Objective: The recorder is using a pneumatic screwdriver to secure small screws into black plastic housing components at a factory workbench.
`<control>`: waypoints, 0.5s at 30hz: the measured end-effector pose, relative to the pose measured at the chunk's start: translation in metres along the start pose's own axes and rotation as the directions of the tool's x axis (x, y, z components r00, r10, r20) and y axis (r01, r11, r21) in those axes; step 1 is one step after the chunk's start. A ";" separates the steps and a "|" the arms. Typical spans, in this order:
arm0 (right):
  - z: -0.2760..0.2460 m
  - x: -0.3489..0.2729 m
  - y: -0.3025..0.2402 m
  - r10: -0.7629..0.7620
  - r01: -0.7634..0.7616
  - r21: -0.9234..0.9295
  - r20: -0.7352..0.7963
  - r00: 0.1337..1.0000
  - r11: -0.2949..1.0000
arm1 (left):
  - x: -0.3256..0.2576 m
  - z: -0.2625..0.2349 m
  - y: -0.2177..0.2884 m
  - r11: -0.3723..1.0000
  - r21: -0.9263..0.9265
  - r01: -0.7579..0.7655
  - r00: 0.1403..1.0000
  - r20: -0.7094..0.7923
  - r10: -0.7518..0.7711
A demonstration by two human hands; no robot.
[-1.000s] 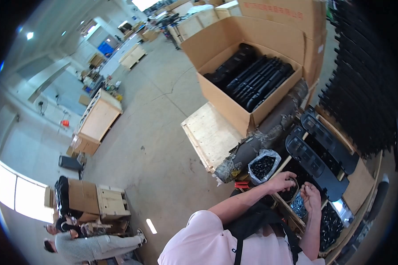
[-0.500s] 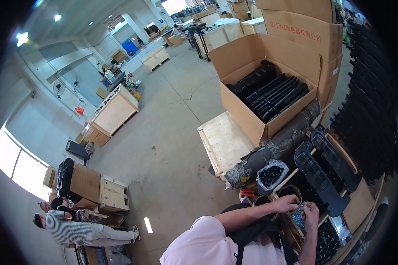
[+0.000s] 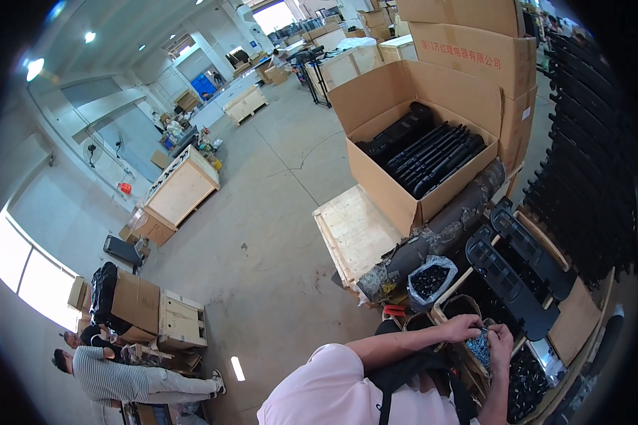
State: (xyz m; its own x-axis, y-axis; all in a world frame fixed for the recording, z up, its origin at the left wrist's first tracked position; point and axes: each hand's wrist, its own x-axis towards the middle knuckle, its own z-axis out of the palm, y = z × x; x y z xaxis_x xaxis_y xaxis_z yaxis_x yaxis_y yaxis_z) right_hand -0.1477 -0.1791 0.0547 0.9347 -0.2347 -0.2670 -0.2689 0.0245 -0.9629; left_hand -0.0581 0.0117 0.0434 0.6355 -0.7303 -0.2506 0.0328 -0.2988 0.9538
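Note:
My left hand point(image 3: 463, 328) and my right hand point(image 3: 501, 344) meet with their fingertips pinched together. Whatever they hold is too small to make out. Just below them lies a heap of small silvery-blue metal pieces point(image 3: 479, 349), seemingly screws, in an open box. Beside my right hand, two long black plastic panels point(image 3: 510, 283) rest across the bins. A clear plastic bag of small black parts point(image 3: 431, 280) stands beyond my left hand. Near my right wrist is a pile of small black parts point(image 3: 526, 379), with a clear plastic packet point(image 3: 546, 358) next to it.
Past the bag lies a thick, tattered dark roll point(image 3: 439, 237). Behind it, an open carton point(image 3: 383, 173) of long black parts stands by a wooden crate point(image 3: 354, 227). Stacked black parts point(image 3: 581, 156) rise at the right. Two people point(image 3: 113, 368) are at the lower left.
My hands stay together over the metal pieces, with only slight finger movement. The view has shifted a little, so the surroundings sit slightly differently in the picture.

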 end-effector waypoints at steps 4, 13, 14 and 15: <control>0.002 -0.006 -0.011 0.012 -0.012 -0.003 0.001 1.000 1.000 | 0.001 0.002 0.001 0.999 -0.035 0.005 1.000 -0.001 -0.005; -0.019 -0.016 -0.007 -0.089 0.081 -0.138 -0.055 0.995 0.987 | 0.019 0.014 0.009 0.996 0.029 -0.082 0.995 0.055 0.080; -0.019 -0.012 0.000 -0.067 0.058 -0.140 -0.059 0.996 0.988 | 0.016 0.011 0.007 0.990 0.082 -0.113 0.993 0.041 0.110; -0.015 -0.010 0.002 -0.070 0.065 -0.141 -0.033 0.997 0.988 | 0.015 0.008 0.002 0.994 0.066 -0.083 0.995 0.061 0.079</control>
State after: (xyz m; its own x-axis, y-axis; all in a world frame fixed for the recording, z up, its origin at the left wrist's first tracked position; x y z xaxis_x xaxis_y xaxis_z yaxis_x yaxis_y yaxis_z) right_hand -0.1609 -0.1914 0.0559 0.9431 -0.2674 -0.1974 -0.2379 -0.1284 -0.9628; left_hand -0.0552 -0.0048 0.0400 0.5880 -0.7877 -0.1839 -0.0713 -0.2769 0.9583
